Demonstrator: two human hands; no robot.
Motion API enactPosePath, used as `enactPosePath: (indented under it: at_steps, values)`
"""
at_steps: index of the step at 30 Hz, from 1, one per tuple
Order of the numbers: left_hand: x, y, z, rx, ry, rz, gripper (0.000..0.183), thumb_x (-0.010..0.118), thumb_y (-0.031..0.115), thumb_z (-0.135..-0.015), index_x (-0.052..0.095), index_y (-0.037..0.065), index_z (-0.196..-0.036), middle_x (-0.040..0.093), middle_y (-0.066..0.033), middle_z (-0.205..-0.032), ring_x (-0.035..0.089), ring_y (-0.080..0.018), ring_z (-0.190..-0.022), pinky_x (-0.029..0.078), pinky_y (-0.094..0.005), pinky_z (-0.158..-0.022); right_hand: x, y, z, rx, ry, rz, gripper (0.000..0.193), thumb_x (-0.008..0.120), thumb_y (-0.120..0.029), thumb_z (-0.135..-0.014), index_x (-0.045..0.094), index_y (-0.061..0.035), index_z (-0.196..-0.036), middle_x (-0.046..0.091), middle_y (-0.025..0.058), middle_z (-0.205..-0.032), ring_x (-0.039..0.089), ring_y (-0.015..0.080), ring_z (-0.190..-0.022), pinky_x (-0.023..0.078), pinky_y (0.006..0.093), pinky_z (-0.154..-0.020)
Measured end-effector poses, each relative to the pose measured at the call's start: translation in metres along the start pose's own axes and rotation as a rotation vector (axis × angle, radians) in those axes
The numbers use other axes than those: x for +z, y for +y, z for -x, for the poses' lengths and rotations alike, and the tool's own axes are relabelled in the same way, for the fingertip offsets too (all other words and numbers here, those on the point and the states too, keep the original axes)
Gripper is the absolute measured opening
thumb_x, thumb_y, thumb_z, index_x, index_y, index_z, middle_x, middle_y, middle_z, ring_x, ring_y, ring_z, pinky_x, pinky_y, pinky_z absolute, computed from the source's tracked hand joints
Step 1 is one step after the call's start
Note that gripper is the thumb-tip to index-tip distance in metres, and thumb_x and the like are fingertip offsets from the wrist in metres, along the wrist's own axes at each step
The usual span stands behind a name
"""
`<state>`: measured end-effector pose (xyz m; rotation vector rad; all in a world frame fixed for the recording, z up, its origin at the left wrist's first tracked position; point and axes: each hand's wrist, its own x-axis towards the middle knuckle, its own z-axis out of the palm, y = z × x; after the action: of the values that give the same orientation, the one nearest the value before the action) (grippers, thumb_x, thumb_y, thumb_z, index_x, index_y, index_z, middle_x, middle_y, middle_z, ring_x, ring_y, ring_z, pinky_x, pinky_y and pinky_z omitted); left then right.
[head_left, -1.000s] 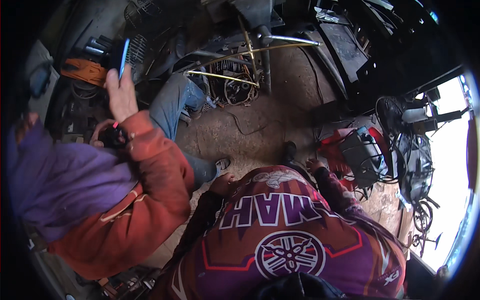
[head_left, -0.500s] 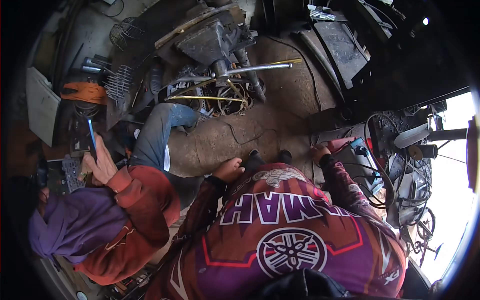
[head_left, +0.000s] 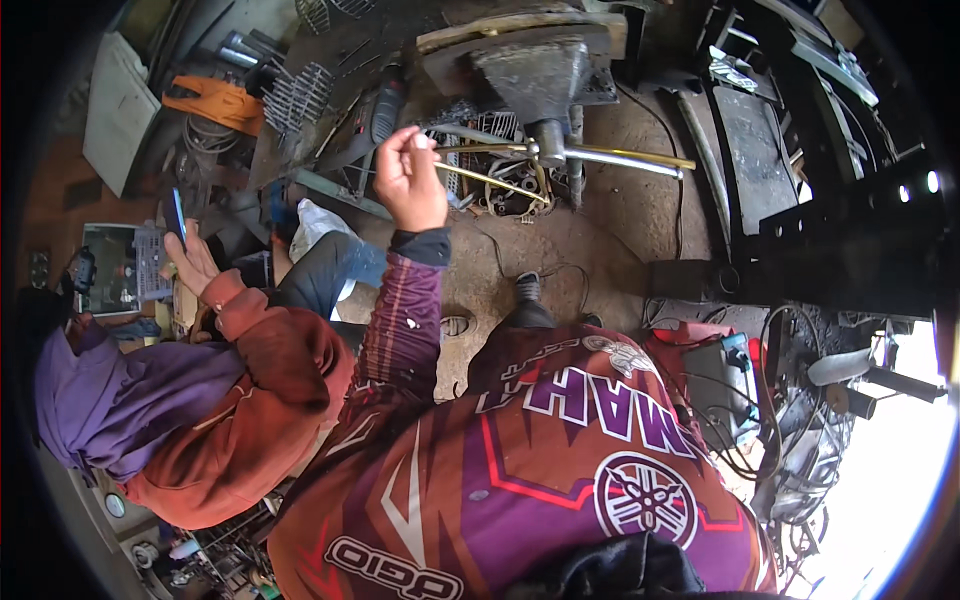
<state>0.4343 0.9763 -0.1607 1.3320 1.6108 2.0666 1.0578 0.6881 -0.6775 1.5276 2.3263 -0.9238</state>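
My left hand (head_left: 408, 185) reaches forward, its fingers curled in at the left end of a bent yellow metal rod (head_left: 490, 184). The fingertips overlap the bend, so whether they grip it is hidden. Ahead stands a worn grey bench vise (head_left: 530, 75), with a silver bar (head_left: 625, 162) sticking out to the right from its screw. Another length of yellow rod (head_left: 640, 156) runs along that bar. My right hand does not show; my torso covers that side.
Seated at my left, a co-worker in a red sweatshirt (head_left: 270, 370) holds a thin, phone-like object (head_left: 179, 212). Beyond lie an orange bag (head_left: 212, 102) and a power tool (head_left: 388, 105). Cables run around a grey-blue machine (head_left: 725, 375) at right. A dark steel beam (head_left: 840, 260) crosses there.
My left hand has risen from beside my lap and stretched forward to the rod. My right hand has gone out of sight. The view has shifted, bringing the vise rightward.
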Motion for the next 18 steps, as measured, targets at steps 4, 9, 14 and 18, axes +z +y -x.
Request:
enactPosePath:
  at_steps: [4,9,14,18]
  values:
    - [-0.042,-0.043,-0.043,0.039,0.03,-0.069,0.018,0.064,0.011,-0.101,0.063,-0.001,-0.115,0.069,-0.0071,-0.097,0.062,-0.0084,-0.079,0.052,-0.0231,-0.074,-0.019,0.019,-0.016,-0.226,-0.045,0.318,0.023,0.06,-0.033,-0.094,0.068,-0.0151,-0.105,0.072,0.009,-0.093,0.071,0.0309,-0.087,0.056,0.0462,-0.076]
    - [-0.087,-0.081,-0.093,0.077,-0.048,-0.452,0.014,0.073,0.009,-0.091,0.07,0.002,-0.103,0.072,-0.0099,-0.097,0.069,-0.0171,-0.084,0.053,-0.0291,-0.076,-0.09,-0.02,-0.079,-0.26,-0.073,0.336,0.027,0.056,-0.033,-0.099,0.066,-0.0138,-0.116,0.071,0.0088,-0.091,0.07,0.0269,-0.082,0.055,0.0431,-0.071]
    - [-0.106,-0.098,-0.145,0.414,-0.289,-0.689,0.019,0.072,0.011,-0.088,0.072,0.003,-0.106,0.073,-0.0141,-0.106,0.069,-0.0348,-0.103,0.053,-0.0423,-0.091,-0.148,-0.097,-0.156,-0.542,0.094,0.547,0.033,0.053,-0.033,-0.103,0.064,-0.0126,-0.126,0.07,0.0087,-0.088,0.068,0.0229,-0.077,0.055,0.04,-0.066]
    - [-0.137,-0.128,-0.166,0.314,-0.312,-0.649,0.018,0.072,0.011,-0.09,0.071,0.002,-0.106,0.073,-0.0148,-0.106,0.07,-0.0339,-0.099,0.054,-0.0397,-0.088,-0.195,-0.177,-0.201,-0.02,0.005,-0.02,0.035,0.054,-0.035,-0.104,0.066,-0.0117,-0.127,0.072,0.0105,-0.095,0.071,0.0243,-0.083,0.057,0.0377,-0.069]
